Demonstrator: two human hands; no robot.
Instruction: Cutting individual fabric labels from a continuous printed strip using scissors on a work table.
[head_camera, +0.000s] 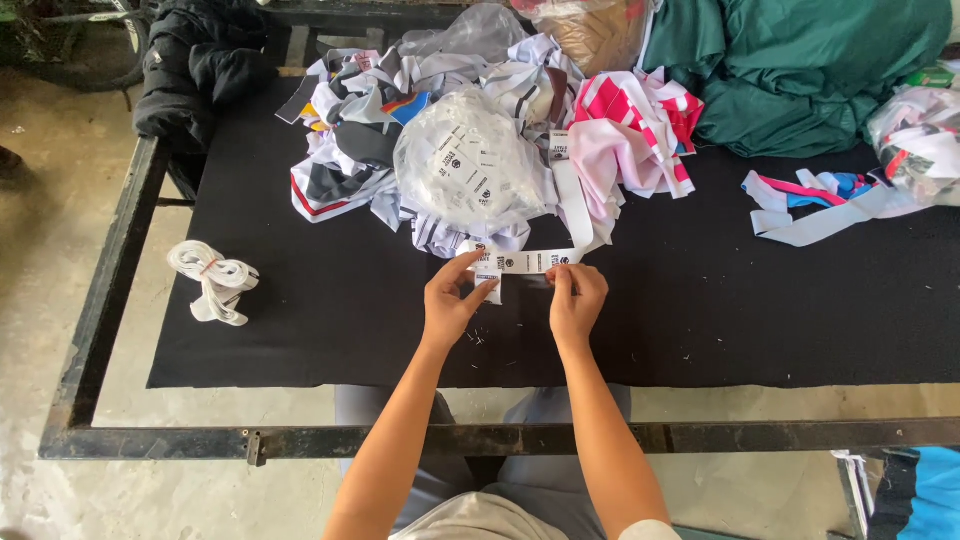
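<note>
A long white label strip (527, 262) printed with small dark marks lies across the black table cover (330, 300) and runs up into a fabric heap. My left hand (452, 300) pinches the strip's left end, where a short piece hangs down. My right hand (577, 298) pinches the same strip a little to the right, fingers closed on it. Just behind my hands sits a clear plastic bag (470, 165) filled with loose white labels.
A heap of striped and pink fabric scraps (620, 130) lies behind the bag. Green cloth (800, 70) fills the back right. A bundle of white tape (215, 280) rests at the left edge. Coloured strips (820, 205) lie at right. A dark jacket (195, 60) hangs at the back left corner.
</note>
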